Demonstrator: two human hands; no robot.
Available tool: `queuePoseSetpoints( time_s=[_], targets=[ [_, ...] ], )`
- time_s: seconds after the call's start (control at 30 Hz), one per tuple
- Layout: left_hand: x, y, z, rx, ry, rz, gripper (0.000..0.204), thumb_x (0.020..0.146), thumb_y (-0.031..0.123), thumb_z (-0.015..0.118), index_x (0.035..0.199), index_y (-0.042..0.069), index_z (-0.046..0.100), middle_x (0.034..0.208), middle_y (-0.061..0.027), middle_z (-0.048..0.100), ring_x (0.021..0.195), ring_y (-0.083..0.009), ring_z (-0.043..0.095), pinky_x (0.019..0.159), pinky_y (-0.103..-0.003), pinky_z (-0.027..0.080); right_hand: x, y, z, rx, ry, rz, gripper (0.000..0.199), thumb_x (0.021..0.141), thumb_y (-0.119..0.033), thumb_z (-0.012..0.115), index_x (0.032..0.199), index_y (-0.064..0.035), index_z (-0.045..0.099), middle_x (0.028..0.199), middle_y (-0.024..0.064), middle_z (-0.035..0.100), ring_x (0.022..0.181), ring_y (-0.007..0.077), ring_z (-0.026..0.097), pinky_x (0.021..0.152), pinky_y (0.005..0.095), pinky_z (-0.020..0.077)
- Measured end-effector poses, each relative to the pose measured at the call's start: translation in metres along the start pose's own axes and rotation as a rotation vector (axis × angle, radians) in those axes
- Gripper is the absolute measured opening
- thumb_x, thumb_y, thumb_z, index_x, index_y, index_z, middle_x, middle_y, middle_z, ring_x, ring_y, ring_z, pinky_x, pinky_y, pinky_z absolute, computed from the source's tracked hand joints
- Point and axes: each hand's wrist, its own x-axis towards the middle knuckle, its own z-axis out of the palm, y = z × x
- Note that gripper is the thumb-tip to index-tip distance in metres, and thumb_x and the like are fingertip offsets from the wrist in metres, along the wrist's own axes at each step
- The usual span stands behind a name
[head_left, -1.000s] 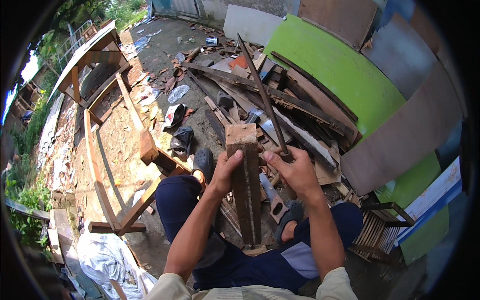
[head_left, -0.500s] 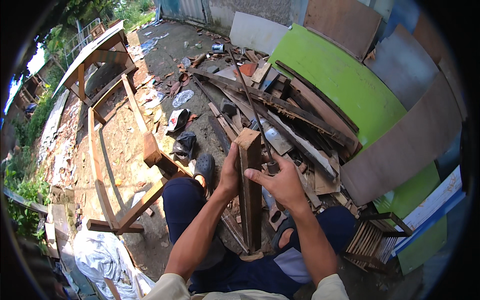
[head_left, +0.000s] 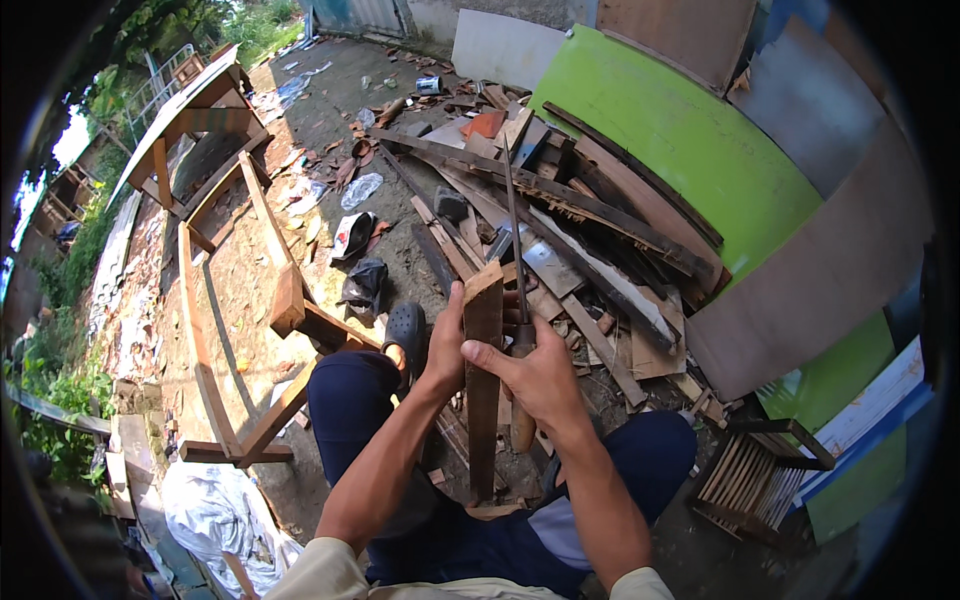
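Observation:
A short, thick wooden beam (head_left: pixel 483 400) stands nearly upright between my knees, its pale sawn end facing up. My left hand (head_left: pixel 446 350) is wrapped on its left side near the top. My right hand (head_left: pixel 540 380) closes round a long, thin metal tool (head_left: pixel 514 230) with a wooden handle (head_left: pixel 522 428), its thumb pressing across the beam's face. The tool's shaft points up and away, beside the beam's right edge. Its exact kind cannot be made out. Some fingers of both hands are hidden behind the beam.
Scrap boards (head_left: pixel 560 200) are heaped ahead to the right. Behind them lean a green panel (head_left: pixel 680 150) and brown sheets. A wooden frame (head_left: pixel 195 340) lies on the left, near a white plastic sheet (head_left: pixel 215 510). A small slatted wooden piece (head_left: pixel 750 480) sits at the right.
Both hands and the beam have shifted slightly left in view. The tool's shaft has turned more upright, and its handle now shows below my right hand. Both grips remain.

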Motion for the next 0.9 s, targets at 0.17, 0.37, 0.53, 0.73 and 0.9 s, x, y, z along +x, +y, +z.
queuePoseSetpoints(
  time_s=[0.17,0.37,0.53,0.73,0.9],
  targets=[
    [-0.009,0.009,0.001,0.163,0.122,0.103,0.051,0.110,0.039,0.038,0.136,0.000,0.057,0.124,-0.0133,0.067,0.107,-0.0225,0.066,0.094,-0.035,0.054,0.002,-0.007,-0.005,0.185,-0.166,0.228,0.057,0.079,-0.023,0.088,0.120,0.0055,0.062,0.102,0.0129,0.073,0.090,0.0168,0.071,0.080,0.0294,0.0570],
    [-0.044,0.045,0.018,0.535,0.239,0.836,0.036,0.106,0.028,0.055,0.129,0.002,0.064,0.126,-0.0127,0.065,0.120,-0.0213,0.061,0.099,-0.035,0.049,-0.003,-0.025,-0.001,0.188,-0.197,0.114,0.046,0.080,-0.017,0.087,0.114,0.0066,0.066,0.098,0.0118,0.075,0.087,0.0161,0.072,0.078,0.0288,0.0571],
    [-0.068,0.075,0.032,0.886,0.285,0.946,0.027,0.084,0.007,0.081,0.110,0.003,0.075,0.111,-0.0121,0.070,0.103,-0.0213,0.068,0.088,-0.032,0.053,-0.009,-0.043,0.003,0.249,-0.258,0.112,0.040,0.081,-0.014,0.084,0.110,0.0073,0.067,0.096,0.0113,0.075,0.086,0.0155,0.072,0.077,0.0297,0.0577],
    [-0.077,0.102,0.044,0.991,0.244,0.845,0.008,0.089,0.005,0.076,0.094,-0.001,0.074,0.096,-0.0092,0.070,0.091,-0.0167,0.066,0.082,-0.029,0.051,-0.011,-0.029,0.000,0.254,-0.280,0.125,0.031,0.081,-0.012,0.084,0.107,-0.0034,0.070,0.090,0.0037,0.073,0.074,0.0078,0.065,0.063,0.0223,0.0489],
    [-0.056,0.097,0.030,0.612,0.334,0.655,0.036,0.107,0.026,0.054,0.084,0.000,0.062,0.087,-0.0069,0.064,0.084,-0.0149,0.062,0.080,-0.032,0.050,-0.021,-0.040,-0.008,0.348,-0.273,0.112,0.033,0.081,-0.015,0.086,0.106,-0.0021,0.070,0.088,0.0028,0.072,0.071,0.0074,0.064,0.059,0.0223,0.0481]
  ],
)
